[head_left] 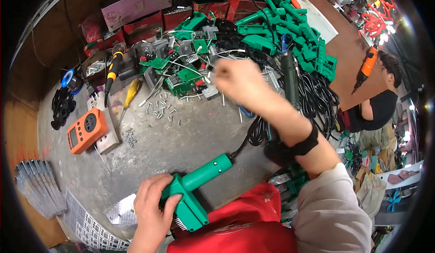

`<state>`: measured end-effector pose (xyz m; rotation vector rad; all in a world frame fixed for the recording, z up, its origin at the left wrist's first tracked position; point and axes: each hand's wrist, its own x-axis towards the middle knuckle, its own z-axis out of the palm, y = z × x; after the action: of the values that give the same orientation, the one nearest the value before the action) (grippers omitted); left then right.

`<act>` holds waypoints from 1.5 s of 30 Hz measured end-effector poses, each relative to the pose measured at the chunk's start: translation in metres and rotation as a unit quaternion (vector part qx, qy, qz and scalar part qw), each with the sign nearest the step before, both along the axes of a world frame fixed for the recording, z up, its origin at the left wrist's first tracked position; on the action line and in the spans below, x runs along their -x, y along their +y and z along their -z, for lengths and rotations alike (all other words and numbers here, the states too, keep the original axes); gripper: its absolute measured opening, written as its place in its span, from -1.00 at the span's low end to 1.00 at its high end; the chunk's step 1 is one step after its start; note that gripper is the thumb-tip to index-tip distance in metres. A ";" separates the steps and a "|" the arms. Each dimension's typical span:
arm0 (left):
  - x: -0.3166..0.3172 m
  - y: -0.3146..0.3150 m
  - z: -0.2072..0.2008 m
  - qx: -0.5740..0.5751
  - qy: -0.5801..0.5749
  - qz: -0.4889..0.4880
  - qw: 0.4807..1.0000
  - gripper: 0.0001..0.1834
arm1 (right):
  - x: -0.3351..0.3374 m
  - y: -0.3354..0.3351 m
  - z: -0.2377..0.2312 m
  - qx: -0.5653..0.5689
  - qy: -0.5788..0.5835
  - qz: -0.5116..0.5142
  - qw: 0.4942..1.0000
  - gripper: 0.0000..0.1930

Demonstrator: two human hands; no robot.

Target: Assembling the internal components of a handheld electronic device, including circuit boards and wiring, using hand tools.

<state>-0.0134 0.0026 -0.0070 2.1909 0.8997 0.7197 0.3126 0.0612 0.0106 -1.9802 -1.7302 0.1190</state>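
My left hand [154, 203] is closed around the wide head of a green handheld power tool [206, 171], near the bench's front edge. Its round handle points up and right, and a black cord runs out of the end. Small screws show in the housing, and a row of light metal teeth sticks out at its lower edge. Over the bench, beside a heap of green circuit boards [183, 78] with heat sinks and white wires, is my right hand [238, 78]. Its fingers look curled but slightly blurred; anything in them is hidden. A dark green electric screwdriver [290, 78] hangs just right of it.
Loose screws [161, 108] lie mid-bench near a yellow screwdriver [131, 92]. An orange socket meter [86, 130] and soldering iron [114, 67] sit left. Green housings [290, 26] and black cables [317, 94] crowd the right. A person [383, 99] sits beyond.
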 end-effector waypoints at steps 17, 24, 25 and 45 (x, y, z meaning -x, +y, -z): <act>0.001 0.003 -0.015 -0.046 0.079 -0.031 0.995 -0.60 | -0.018 -0.042 -0.021 0.048 0.116 0.034 0.991 -0.76; -0.036 0.011 -0.063 0.242 -0.179 0.027 0.953 -0.60 | 0.102 -0.105 -0.055 -0.016 0.391 -0.226 0.892 -0.80; -0.036 0.013 -0.066 0.276 -0.195 0.056 0.940 -0.54 | 0.103 -0.107 -0.052 -0.017 0.394 -0.222 0.892 -0.80; -0.048 0.009 -0.009 -0.289 0.082 0.142 0.943 -0.58 | 0.139 -0.162 0.038 -0.082 0.525 -0.025 0.847 -0.86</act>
<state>0.0348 0.0121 0.0016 2.8602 0.4568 0.7306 0.1737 -0.1009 -0.0278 -1.2880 -0.9910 0.8645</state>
